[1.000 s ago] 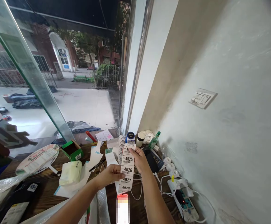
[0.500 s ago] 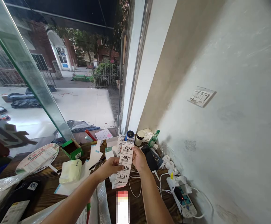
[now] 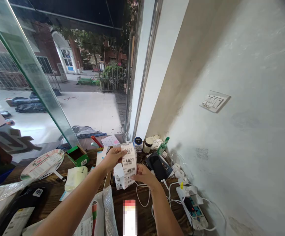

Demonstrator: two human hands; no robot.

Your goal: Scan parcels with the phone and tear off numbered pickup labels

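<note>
- Cluttered with papers and cables, a dark wooden counter [image 3: 142,209] stood in a corner between a large glass window and a white plastered wall.
- A strip of numbered barcode labels [image 3: 129,164] hung upright above the counter, between the two hands.
- The left hand [image 3: 113,157] pinched the strip's top edge, its fingers [image 3: 119,151] closed on the paper near the number 4026.
- The right hand [image 3: 143,175] held the strip's lower end, fingers closed on it from the right.
- A green-capped bottle [image 3: 162,148] stood near the wall; a white power strip [image 3: 193,213] lay to the right.
</note>
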